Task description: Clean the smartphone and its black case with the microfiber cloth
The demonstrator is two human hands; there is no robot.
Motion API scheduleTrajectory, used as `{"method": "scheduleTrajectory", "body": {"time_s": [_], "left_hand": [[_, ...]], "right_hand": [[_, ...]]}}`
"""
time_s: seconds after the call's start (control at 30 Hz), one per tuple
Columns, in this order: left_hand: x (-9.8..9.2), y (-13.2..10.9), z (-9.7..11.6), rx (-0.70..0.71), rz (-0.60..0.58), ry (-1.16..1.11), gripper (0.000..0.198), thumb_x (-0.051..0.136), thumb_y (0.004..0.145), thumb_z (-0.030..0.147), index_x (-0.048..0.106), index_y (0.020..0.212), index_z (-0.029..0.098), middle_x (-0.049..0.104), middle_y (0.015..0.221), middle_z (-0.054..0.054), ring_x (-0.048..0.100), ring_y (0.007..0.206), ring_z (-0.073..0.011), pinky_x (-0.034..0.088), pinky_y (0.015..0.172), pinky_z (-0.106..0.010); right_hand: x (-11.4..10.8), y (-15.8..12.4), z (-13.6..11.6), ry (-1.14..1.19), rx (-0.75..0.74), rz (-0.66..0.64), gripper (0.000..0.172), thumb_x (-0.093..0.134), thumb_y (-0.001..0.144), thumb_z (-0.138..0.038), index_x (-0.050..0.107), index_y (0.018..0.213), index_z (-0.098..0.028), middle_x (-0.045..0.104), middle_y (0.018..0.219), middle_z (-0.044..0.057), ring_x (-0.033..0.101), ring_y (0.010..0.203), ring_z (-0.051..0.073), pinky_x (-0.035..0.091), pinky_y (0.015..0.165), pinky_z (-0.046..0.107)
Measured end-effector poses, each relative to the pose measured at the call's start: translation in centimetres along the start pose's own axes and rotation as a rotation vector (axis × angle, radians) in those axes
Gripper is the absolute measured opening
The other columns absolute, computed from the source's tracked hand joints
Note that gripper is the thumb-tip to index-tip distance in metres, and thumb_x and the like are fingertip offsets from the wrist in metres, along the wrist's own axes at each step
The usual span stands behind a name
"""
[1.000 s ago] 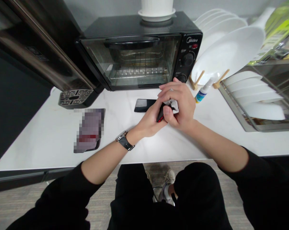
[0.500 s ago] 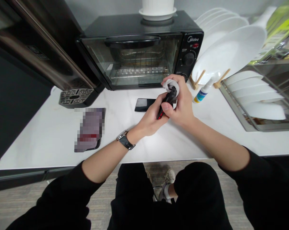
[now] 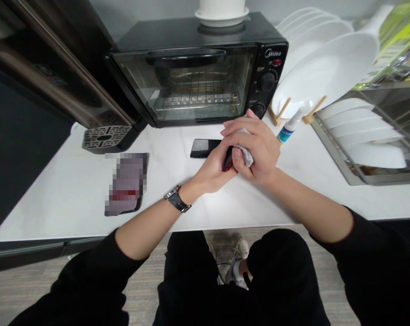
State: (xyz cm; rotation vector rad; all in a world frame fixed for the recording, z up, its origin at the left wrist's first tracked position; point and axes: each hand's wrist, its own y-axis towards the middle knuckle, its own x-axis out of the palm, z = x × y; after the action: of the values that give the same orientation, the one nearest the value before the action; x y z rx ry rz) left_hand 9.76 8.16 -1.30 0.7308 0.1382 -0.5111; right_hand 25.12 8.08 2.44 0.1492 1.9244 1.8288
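My left hand (image 3: 213, 170) is closed around a small black object with red marks (image 3: 228, 163), held above the white counter (image 3: 72, 190). Over its upper part, my right hand (image 3: 257, 149) presses a white cloth (image 3: 246, 155), fingers wrapped round it. Most of the black object is hidden between the two hands. A watch sits on my left wrist (image 3: 176, 199).
A black phone (image 3: 203, 148) lies on the counter just left of the hands, and a blurred dark device (image 3: 126, 183) further left. Behind stand a black toaster oven (image 3: 198, 72), a small spray bottle (image 3: 291, 127), white plates (image 3: 323, 72) and a dish rack (image 3: 368, 145).
My right hand with the cloth slid up toward the object's far end half a second ago, and has now come back down over it. The left hand has stayed put.
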Motion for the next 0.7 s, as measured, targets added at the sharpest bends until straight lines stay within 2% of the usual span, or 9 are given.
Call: {"method": "scheduleTrajectory", "body": {"time_s": [0.1, 0.17, 0.3, 0.47, 0.57, 0.63, 0.7], "left_hand": [[0.0, 0.1, 0.0, -0.012, -0.002, -0.021, 0.044, 0.064, 0.101, 0.053, 0.052, 0.132, 0.023, 0.063, 0.128, -0.011, 0.062, 0.123, -0.0296, 0.051, 0.109, -0.046], [-0.1, 0.0, 0.1, -0.04, 0.004, -0.037, 0.043, 0.063, 0.101, 0.051, 0.052, 0.131, 0.023, 0.063, 0.125, -0.009, 0.062, 0.121, -0.0292, 0.052, 0.108, -0.045], [-0.1, -0.1, 0.0, -0.109, 0.017, -0.045, 0.046, 0.063, 0.101, 0.047, 0.051, 0.139, 0.023, 0.063, 0.131, -0.01, 0.063, 0.121, -0.028, 0.052, 0.108, -0.044], [0.0, -0.2, -0.2, -0.093, 0.018, -0.09, 0.053, 0.064, 0.099, 0.045, 0.048, 0.146, 0.025, 0.059, 0.146, -0.011, 0.059, 0.134, -0.0308, 0.047, 0.119, -0.048], [-0.1, -0.2, 0.2, -0.138, 0.031, -0.085, 0.051, 0.065, 0.099, 0.044, 0.05, 0.143, 0.025, 0.062, 0.138, -0.01, 0.062, 0.126, -0.0293, 0.051, 0.113, -0.046], [-0.1, -0.1, 0.5, -0.164, 0.034, -0.063, 0.043, 0.065, 0.099, 0.043, 0.054, 0.136, 0.024, 0.064, 0.128, -0.008, 0.063, 0.117, -0.028, 0.054, 0.106, -0.045], [-0.1, 0.0, 0.7, -0.141, 0.024, -0.045, 0.037, 0.065, 0.099, 0.043, 0.056, 0.13, 0.023, 0.064, 0.123, -0.008, 0.063, 0.117, -0.0285, 0.054, 0.106, -0.046]], "right_hand": [[0.1, -0.1, 0.2, 0.02, 0.086, -0.008, 0.025, 0.053, 0.1, -0.026, 0.063, 0.123, -0.027, 0.077, 0.112, 0.002, 0.076, 0.116, 0.023, 0.057, 0.116, 0.051], [0.3, -0.1, 0.4, 0.04, 0.202, -0.017, 0.027, 0.053, 0.102, -0.039, 0.062, 0.125, -0.027, 0.076, 0.114, 0.005, 0.074, 0.119, 0.028, 0.058, 0.112, 0.054], [0.4, -0.4, 0.8, 0.076, 0.387, -0.048, 0.054, 0.05, 0.099, -0.07, 0.062, 0.125, -0.024, 0.072, 0.116, 0.011, 0.072, 0.112, 0.031, 0.063, 0.097, 0.053], [0.5, -0.9, 1.2, 0.138, 0.503, -0.11, 0.072, 0.05, 0.093, -0.081, 0.053, 0.138, -0.024, 0.07, 0.128, 0.012, 0.071, 0.116, 0.032, 0.062, 0.103, 0.055], [0.4, -0.6, 0.9, 0.138, 0.469, -0.094, 0.061, 0.053, 0.097, -0.073, 0.058, 0.133, -0.025, 0.071, 0.126, 0.012, 0.071, 0.118, 0.032, 0.061, 0.106, 0.056], [0.3, -0.3, 0.6, 0.131, 0.387, -0.055, 0.043, 0.054, 0.1, -0.06, 0.062, 0.126, -0.026, 0.073, 0.123, 0.011, 0.07, 0.123, 0.03, 0.06, 0.109, 0.055], [0.1, 0.0, 0.3, 0.113, 0.298, -0.027, 0.026, 0.054, 0.103, -0.045, 0.064, 0.121, -0.029, 0.076, 0.119, 0.006, 0.07, 0.127, 0.027, 0.058, 0.115, 0.054]]}}
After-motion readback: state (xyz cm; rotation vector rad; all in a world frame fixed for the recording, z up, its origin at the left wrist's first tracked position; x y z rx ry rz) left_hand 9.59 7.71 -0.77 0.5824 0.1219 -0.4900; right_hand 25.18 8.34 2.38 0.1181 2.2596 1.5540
